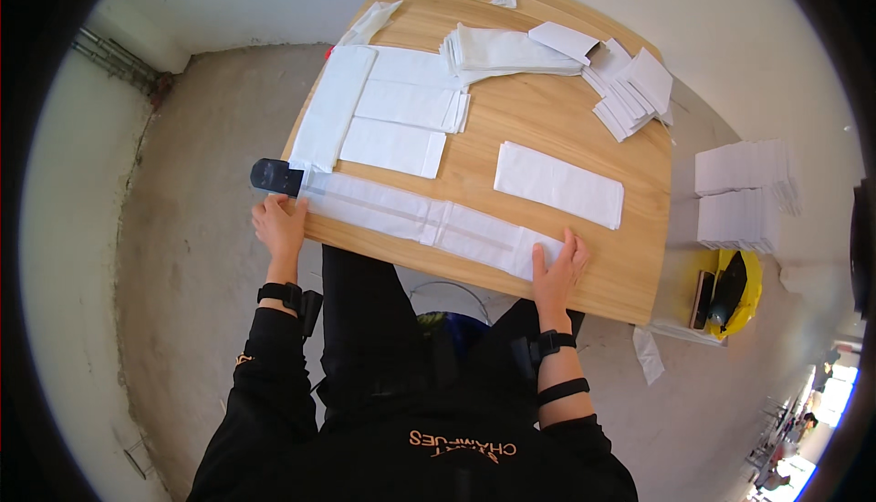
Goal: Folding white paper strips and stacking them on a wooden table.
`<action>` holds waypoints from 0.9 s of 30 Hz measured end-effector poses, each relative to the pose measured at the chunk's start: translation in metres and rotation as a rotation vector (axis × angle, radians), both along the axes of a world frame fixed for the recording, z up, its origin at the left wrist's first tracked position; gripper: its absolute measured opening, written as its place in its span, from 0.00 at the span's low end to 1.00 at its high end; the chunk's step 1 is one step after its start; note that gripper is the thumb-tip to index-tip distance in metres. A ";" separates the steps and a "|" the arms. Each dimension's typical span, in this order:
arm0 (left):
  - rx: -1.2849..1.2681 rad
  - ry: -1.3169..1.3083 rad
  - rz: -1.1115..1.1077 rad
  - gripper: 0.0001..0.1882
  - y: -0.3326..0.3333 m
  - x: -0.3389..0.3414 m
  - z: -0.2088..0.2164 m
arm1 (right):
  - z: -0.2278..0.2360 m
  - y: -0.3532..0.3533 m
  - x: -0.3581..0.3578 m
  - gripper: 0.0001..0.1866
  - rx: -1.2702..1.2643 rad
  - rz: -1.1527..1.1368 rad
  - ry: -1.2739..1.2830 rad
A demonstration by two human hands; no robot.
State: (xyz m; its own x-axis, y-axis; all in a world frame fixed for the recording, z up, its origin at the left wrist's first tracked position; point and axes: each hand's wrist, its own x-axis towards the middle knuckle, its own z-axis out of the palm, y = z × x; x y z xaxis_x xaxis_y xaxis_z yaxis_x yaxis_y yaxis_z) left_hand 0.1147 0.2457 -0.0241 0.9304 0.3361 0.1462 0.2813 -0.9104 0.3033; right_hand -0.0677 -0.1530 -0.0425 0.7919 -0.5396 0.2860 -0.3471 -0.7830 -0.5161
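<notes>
A long, flat white strip (383,210), seemingly two folded white pieces end to end in a see-through sleeve, lies along the table's near edge. The right end of it sits between the thumb and fingers of my right hand (559,269). At the left corner of the table, my left hand (281,225) has its thumb and fingers apart, close to the strip's left end. Just beyond those fingertips, a black device with a rounded end (276,176) juts over the edge; its kind is unclear. A folded white sheet stack (558,184) rests beyond my right hand.
White packs (392,148) cover the table's left side, with a folded white stack (502,50) at the back. White cards or envelopes (630,91) spread at the far right. Beside the table are white stacks (741,219) and a yellow bag (746,294).
</notes>
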 end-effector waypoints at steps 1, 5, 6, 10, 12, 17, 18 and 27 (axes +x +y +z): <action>-0.004 0.002 -0.002 0.19 0.003 0.000 -0.003 | 0.000 0.001 0.001 0.32 0.036 -0.001 -0.013; -0.012 0.003 -0.100 0.14 0.003 0.001 -0.006 | -0.001 0.001 0.001 0.33 0.010 -0.022 0.023; -0.010 -0.017 -0.122 0.12 0.003 0.000 -0.006 | -0.001 0.001 0.001 0.33 0.004 -0.029 0.024; -0.470 -0.255 -0.204 0.07 -0.003 -0.005 0.002 | 0.008 0.004 0.003 0.31 0.050 -0.017 -0.010; -0.840 -0.308 -0.212 0.03 -0.025 -0.013 0.026 | 0.023 0.008 0.004 0.29 0.062 -0.016 -0.033; -0.676 -0.336 -0.599 0.05 -0.109 -0.059 0.102 | 0.085 0.047 0.010 0.21 0.856 0.141 -0.016; -0.621 -0.316 -0.711 0.05 -0.128 -0.068 0.110 | 0.091 0.054 0.012 0.21 0.855 0.134 -0.018; -0.568 -0.325 -1.340 0.18 -0.217 -0.127 0.094 | 0.100 0.061 0.003 0.16 1.652 0.003 -0.287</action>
